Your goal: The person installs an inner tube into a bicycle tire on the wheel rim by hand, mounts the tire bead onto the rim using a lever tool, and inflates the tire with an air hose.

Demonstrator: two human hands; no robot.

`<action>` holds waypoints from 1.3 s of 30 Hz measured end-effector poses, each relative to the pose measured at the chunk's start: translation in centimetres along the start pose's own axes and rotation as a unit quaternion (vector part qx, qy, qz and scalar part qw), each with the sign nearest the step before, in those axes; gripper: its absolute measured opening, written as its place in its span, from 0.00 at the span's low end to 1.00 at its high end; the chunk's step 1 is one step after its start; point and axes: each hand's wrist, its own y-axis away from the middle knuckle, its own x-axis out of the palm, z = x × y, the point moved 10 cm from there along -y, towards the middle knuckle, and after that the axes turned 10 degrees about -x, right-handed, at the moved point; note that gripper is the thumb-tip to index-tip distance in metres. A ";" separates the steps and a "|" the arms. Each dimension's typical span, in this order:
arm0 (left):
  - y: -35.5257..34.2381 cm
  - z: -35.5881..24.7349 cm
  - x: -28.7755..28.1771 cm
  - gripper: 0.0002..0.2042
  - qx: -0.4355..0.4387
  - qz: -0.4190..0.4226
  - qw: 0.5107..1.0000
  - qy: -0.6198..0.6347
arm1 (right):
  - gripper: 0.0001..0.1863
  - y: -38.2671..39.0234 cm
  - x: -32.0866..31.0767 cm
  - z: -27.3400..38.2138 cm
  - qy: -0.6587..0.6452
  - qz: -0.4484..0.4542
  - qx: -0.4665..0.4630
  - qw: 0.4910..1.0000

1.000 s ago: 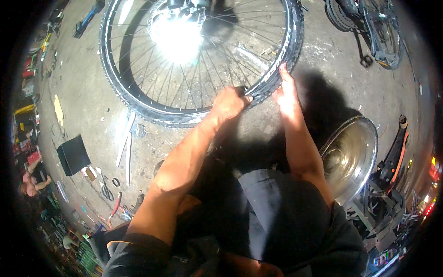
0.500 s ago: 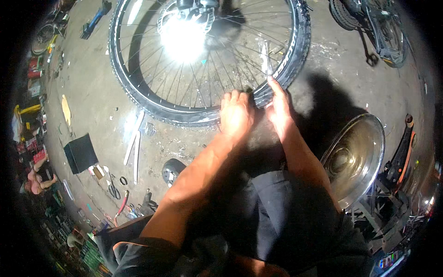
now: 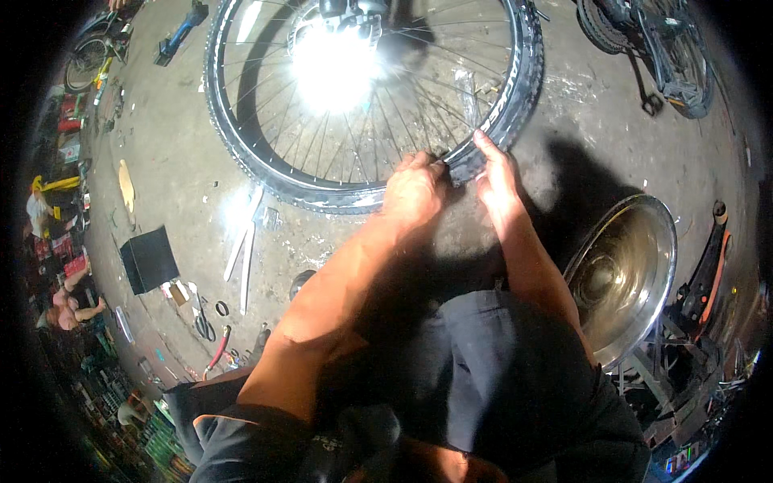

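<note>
A bicycle wheel with thin spokes and a black knobby tire (image 3: pixel 531 84) is in front of me, its near edge toward my knees. My left hand (image 3: pixel 413 191) is closed over the near edge of the tire, knuckles up, its fingertips hidden at the rim. Just to its right, my right hand (image 3: pixel 498 173) grips the same tire, thumb along the sidewall and the other fingers mostly hidden beneath. A short stretch of tire shows between both hands. Bright glare covers much of the area by the hub and brake disc (image 3: pixel 370 28).
A shiny metal basin (image 3: pixel 620 282) stands by my right forearm. At the left lie a black box (image 3: pixel 149 259), white strips (image 3: pixel 247 258), scissors (image 3: pixel 204 324) and a blue-black tool (image 3: pixel 181 34). Another bicycle (image 3: pixel 672 60) is at the far right.
My left hand has rolled over a little on the tire, its fingers curling more at the rim. My right hand keeps its grip. The whole view has shifted slightly.
</note>
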 end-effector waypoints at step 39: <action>-5.9 0.1 4.7 0.15 -0.125 0.271 0.940 0.164 | 0.13 -3.3 0.6 2.0 -0.008 0.102 -0.008 0.995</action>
